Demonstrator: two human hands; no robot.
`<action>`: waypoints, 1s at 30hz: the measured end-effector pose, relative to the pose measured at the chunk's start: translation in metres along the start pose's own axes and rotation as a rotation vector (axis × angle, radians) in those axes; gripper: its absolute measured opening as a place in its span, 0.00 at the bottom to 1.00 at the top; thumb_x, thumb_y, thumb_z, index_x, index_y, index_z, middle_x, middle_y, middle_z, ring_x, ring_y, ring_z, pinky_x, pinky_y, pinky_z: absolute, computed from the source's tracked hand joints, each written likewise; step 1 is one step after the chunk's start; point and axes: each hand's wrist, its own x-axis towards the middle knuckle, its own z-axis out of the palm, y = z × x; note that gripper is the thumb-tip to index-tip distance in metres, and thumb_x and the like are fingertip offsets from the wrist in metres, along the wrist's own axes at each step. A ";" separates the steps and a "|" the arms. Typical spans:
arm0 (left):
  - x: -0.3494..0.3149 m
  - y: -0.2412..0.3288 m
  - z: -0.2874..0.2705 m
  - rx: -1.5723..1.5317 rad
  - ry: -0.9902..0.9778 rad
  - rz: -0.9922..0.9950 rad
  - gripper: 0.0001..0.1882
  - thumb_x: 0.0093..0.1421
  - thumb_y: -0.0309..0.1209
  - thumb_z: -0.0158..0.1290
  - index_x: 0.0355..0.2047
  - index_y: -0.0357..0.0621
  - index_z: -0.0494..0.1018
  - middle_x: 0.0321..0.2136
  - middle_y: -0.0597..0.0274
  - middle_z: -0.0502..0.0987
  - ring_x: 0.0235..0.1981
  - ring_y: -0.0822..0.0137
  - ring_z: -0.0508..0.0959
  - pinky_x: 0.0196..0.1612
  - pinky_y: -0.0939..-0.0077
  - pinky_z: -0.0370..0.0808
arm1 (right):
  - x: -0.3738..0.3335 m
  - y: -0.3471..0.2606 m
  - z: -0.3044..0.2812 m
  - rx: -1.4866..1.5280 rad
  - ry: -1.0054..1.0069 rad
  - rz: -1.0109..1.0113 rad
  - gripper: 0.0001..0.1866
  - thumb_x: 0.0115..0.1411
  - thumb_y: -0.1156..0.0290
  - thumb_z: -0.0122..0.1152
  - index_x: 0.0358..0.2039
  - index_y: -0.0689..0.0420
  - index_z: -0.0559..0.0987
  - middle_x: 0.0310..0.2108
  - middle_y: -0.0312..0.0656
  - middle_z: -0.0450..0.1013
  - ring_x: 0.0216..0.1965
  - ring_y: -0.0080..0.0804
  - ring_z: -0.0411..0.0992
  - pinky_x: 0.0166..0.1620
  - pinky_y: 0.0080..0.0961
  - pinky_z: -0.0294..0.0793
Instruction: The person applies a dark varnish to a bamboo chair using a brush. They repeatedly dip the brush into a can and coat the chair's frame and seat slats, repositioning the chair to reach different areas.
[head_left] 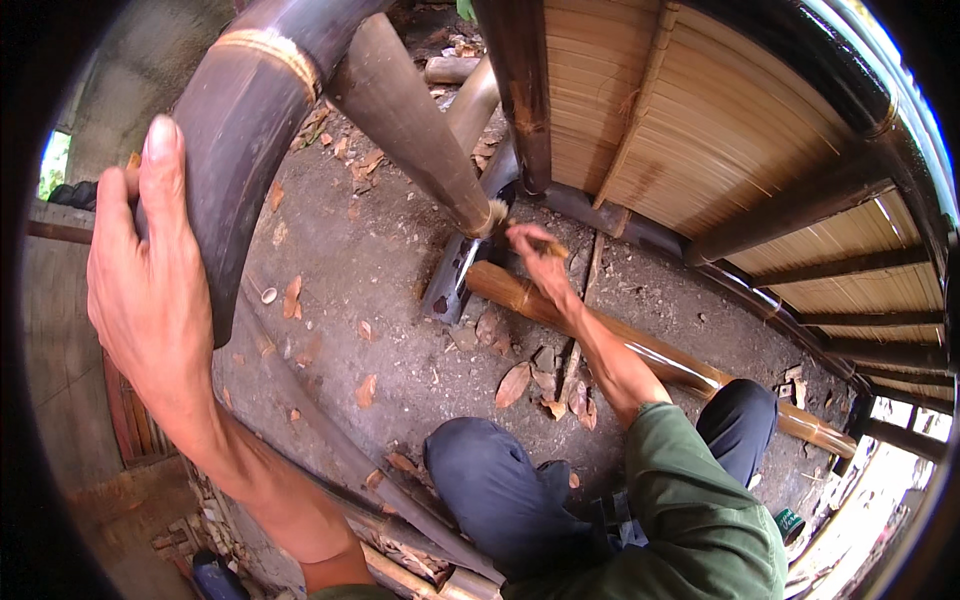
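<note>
My left hand (150, 240) is wrapped over the edge of a thick dark bamboo pole (235, 140), thumb lying along its side. Further off, my right hand (543, 262) grips a paintbrush (556, 249) with a wooden handle. The pale bristles show beside the lower end of a slanting brown bamboo post (415, 135), where it meets a short dark bamboo piece (450, 283). That short piece looks glossy and wet. Just under my right wrist runs a shiny brown bamboo pole (640, 350), lying low across the ground.
Woven bamboo panels (720, 120) framed by dark poles rise on the right. Dry leaves (513, 385) and stones litter the dirt floor. A thin pole (320, 425) lies left of my knee (490, 480). A green can (788, 522) stands at lower right, a dark bottle (215, 575) at lower left.
</note>
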 end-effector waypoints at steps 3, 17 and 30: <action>-0.002 -0.005 -0.001 0.035 0.008 -0.006 0.33 0.62 0.64 0.45 0.38 0.44 0.75 0.35 0.47 0.79 0.39 0.50 0.77 0.46 0.60 0.70 | -0.013 -0.011 -0.011 0.040 -0.169 0.167 0.09 0.65 0.66 0.59 0.38 0.56 0.83 0.40 0.35 0.79 0.44 0.24 0.73 0.49 0.23 0.72; 0.004 -0.008 -0.006 0.060 -0.062 0.008 0.35 0.61 0.65 0.45 0.44 0.42 0.74 0.40 0.46 0.79 0.44 0.47 0.77 0.49 0.59 0.70 | 0.031 -0.036 -0.017 -0.861 -0.114 -0.471 0.16 0.49 0.79 0.59 0.39 0.48 0.81 0.50 0.43 0.70 0.54 0.46 0.68 0.51 0.38 0.74; -0.002 -0.002 -0.006 0.074 -0.039 -0.006 0.35 0.59 0.66 0.46 0.39 0.42 0.73 0.36 0.44 0.79 0.40 0.47 0.78 0.46 0.57 0.70 | 0.051 -0.265 -0.042 -0.838 -0.032 -1.086 0.12 0.54 0.73 0.63 0.39 0.45 0.82 0.53 0.45 0.72 0.51 0.47 0.72 0.48 0.37 0.78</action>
